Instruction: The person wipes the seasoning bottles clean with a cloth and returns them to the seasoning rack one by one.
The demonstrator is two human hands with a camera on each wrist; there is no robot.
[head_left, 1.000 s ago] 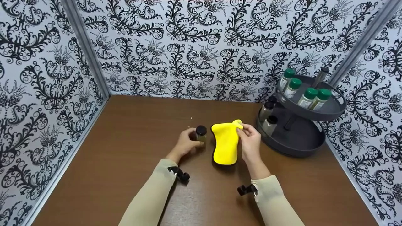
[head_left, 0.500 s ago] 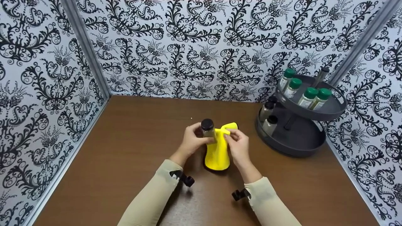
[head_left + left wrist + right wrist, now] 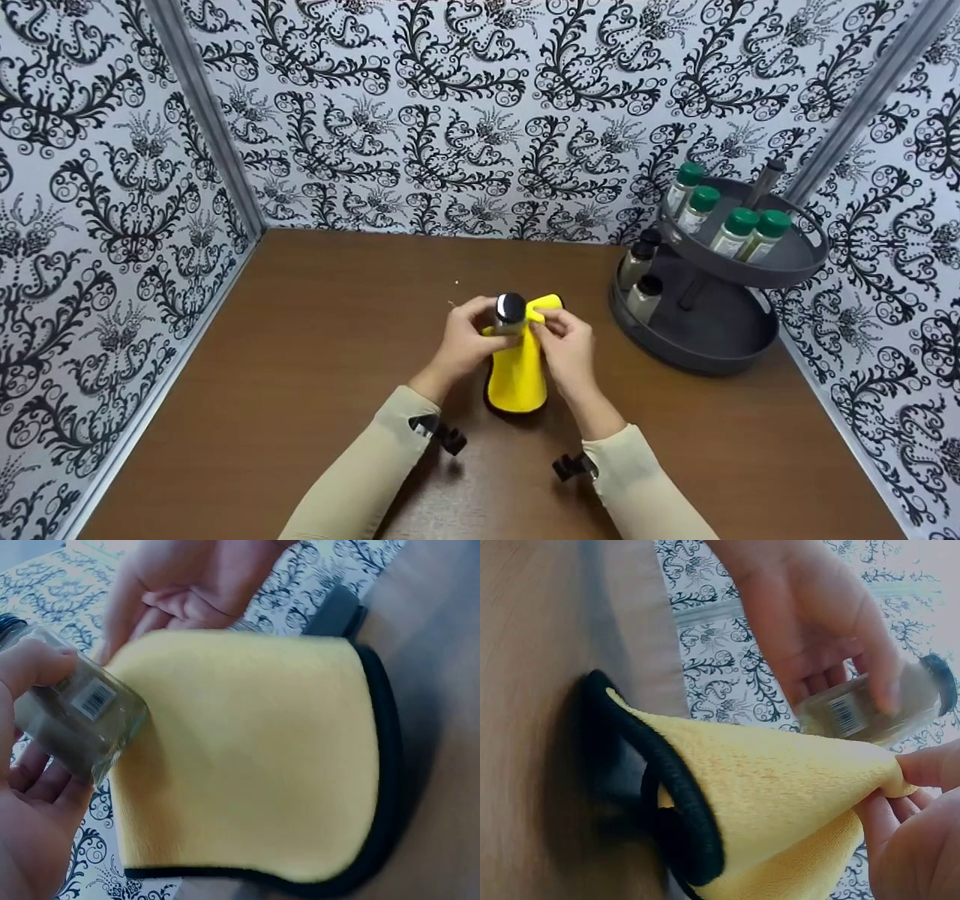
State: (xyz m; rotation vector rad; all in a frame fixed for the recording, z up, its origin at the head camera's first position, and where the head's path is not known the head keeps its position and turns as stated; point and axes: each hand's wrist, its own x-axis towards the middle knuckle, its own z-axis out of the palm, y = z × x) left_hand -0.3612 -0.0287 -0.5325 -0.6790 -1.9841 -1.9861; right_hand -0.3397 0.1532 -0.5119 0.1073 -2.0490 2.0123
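A small clear spice jar [image 3: 510,319] with a black cap is gripped by my left hand [image 3: 464,342], thumb on the near side. In the left wrist view a barcode label shows on the jar [image 3: 90,709]. My right hand [image 3: 568,349] pinches a yellow cloth [image 3: 517,381] with black edging near its top. The cloth hangs down beside and behind the jar, its lower edge close above the table. From the right wrist view, the cloth [image 3: 780,780] is folded over at the pinching fingertips, and the jar [image 3: 870,709] lies right next to it.
At the right stands a dark two-tier turntable rack [image 3: 697,352]. Several green-capped jars [image 3: 739,232] sit on its upper tier, black-capped jars [image 3: 643,298] on the lower. Small crumbs [image 3: 456,282] lie on the brown table [image 3: 322,300]. Patterned walls [image 3: 465,112] enclose it.
My left hand has lifted the jar and brought it rightward to the cloth. The right hand has moved left with the cloth, which is now bunched at the top. The jar's cap has tilted slightly.
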